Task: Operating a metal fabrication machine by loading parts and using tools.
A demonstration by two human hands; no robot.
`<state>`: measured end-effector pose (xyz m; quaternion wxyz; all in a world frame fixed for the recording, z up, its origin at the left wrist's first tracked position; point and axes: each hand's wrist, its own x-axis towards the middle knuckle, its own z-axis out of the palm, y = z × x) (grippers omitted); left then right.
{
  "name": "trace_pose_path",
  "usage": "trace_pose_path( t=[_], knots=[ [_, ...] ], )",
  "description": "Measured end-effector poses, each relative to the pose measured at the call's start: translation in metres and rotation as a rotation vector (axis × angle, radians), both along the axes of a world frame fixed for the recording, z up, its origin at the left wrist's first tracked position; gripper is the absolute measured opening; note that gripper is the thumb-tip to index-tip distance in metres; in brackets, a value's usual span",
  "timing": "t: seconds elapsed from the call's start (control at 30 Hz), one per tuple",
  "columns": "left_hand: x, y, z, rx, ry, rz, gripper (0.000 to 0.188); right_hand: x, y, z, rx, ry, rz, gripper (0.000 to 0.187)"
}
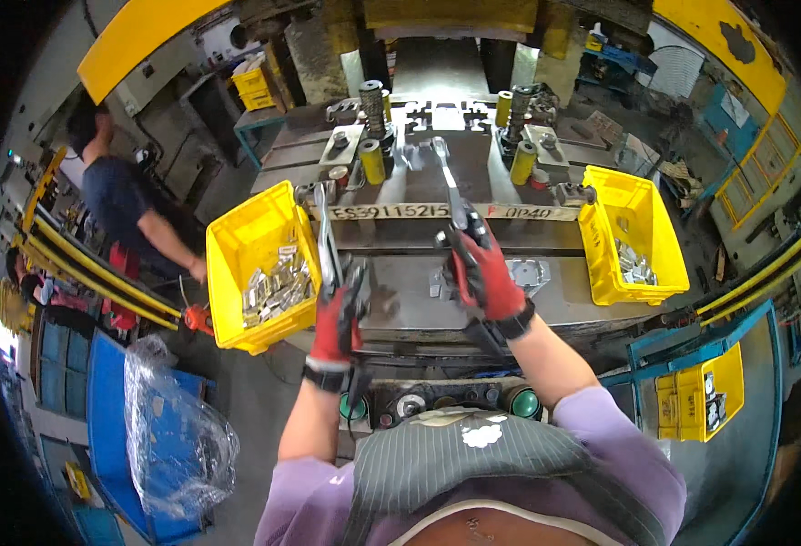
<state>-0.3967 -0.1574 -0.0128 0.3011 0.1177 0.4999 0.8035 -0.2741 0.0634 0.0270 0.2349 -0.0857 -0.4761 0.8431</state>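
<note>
My left hand (339, 309), in a red and black glove, is closed around a long metal hand tool (326, 238) that looks like tongs. It points away from me beside the left yellow bin (223, 268). My right hand (487, 273), gloved the same way, grips a second long metal tool (450, 182), which reaches toward the press die (448, 116). At its far end is a small metal piece (413, 156), blurred; I cannot tell whether the tool holds it. Flat metal parts (530, 273) lie on the press table near my right hand.
Metal pieces (278, 287) fill part of the left bin; the right yellow bin (605, 264) holds more. Guide posts (373, 109) flank the die. Green buttons (523, 402) sit below my arms. A person (141, 205) stands at left, and a blue cart (114, 409) carries plastic wrap.
</note>
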Motion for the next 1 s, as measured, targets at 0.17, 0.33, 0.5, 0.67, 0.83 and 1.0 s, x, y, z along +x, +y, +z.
trace_pose_path(
  t=[0.17,0.33,0.5,0.67,0.83,1.0],
  knots=[
    [-0.030,0.053,0.001,-0.323,0.825,0.109,0.028,0.079,-0.023,-0.073,0.509,-0.196,0.065,0.040],
    [-0.011,0.077,0.000,0.325,-0.213,-0.174,0.019,0.129,-0.052,-0.020,-0.542,-0.138,0.169,0.016],
    [-0.001,0.085,-0.011,0.185,-0.031,-0.086,0.027,0.168,-0.043,-0.011,-0.410,-0.152,0.154,0.023],
    [0.014,0.082,0.012,0.134,0.000,-0.167,0.031,0.166,-0.049,-0.029,0.351,-0.396,0.088,0.040],
    [0.030,0.084,0.025,0.109,0.186,-0.198,0.032,0.147,-0.044,-0.059,0.305,-0.262,0.084,0.044],
    [0.018,0.070,0.003,0.110,0.124,-0.153,0.034,0.162,-0.065,-0.077,0.233,-0.521,0.029,0.050]
  ],
)
